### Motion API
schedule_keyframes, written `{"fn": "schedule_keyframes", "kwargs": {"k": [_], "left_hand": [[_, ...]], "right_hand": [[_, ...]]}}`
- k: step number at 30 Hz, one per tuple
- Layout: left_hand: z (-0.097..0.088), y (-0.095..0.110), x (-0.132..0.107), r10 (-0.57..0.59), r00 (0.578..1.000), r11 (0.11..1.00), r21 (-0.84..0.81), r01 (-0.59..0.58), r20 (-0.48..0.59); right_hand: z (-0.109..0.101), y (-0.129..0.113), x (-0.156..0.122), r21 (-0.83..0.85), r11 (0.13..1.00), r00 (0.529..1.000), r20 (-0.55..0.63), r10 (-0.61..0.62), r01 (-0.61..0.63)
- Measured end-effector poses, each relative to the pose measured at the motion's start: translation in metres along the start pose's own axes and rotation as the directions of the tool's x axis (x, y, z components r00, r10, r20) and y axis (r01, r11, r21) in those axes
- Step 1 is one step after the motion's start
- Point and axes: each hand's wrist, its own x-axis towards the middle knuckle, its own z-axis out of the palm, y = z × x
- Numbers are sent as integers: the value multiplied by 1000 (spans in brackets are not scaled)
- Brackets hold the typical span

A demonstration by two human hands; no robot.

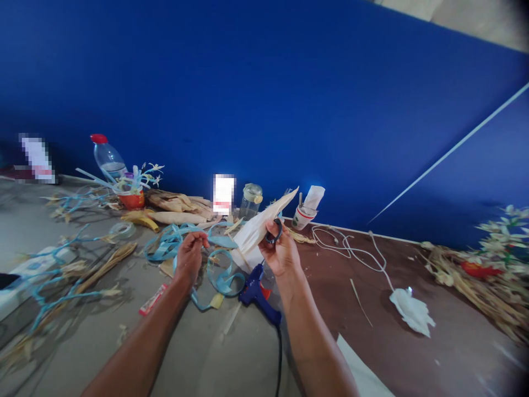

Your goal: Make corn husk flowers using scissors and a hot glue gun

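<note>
My left hand point(190, 253) is closed in a pinch, with a light blue ribbon point(223, 241) running from its fingertips. Across from it, my right hand point(284, 252) has its fingers curled around the black looped handle of what look like scissors point(273, 231); their blades are hidden. A pale dried corn husk point(258, 225) slants up behind that hand, and I cannot tell whether the fingers grip it too. Below the hands lies a dark blue glue gun point(257, 295), its cord trailing toward me. Loose coils of blue ribbon point(167, 242) lie beyond my left hand.
Husks point(177, 204), a tape roll point(122, 230) and blue-wrapped stems point(66, 303) spread leftward. A clear bottle point(109, 160), red cup point(132, 199), lidded jar point(250, 201) and white cup point(303, 216) line the blue partition. A white cable point(351, 248) and husk flowers point(504, 242) are rightward.
</note>
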Motion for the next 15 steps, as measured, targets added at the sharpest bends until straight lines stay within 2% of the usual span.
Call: {"fn": "schedule_keyframes", "kwargs": {"k": [3, 8, 15], "left_hand": [[0, -2, 0, 12, 1000, 998, -70, -11, 16], [2, 1, -2, -46, 998, 995, -83, 50, 39], [2, 4, -1, -34, 997, 989, 146, 23, 76]], "right_hand": [[0, -1, 0, 17, 1000, 1000, 2, -1, 1], [0, -1, 0, 1, 1000, 1000, 15, -9, 9], [0, 0, 0, -21, 1000, 999, 36, -4, 5]]}}
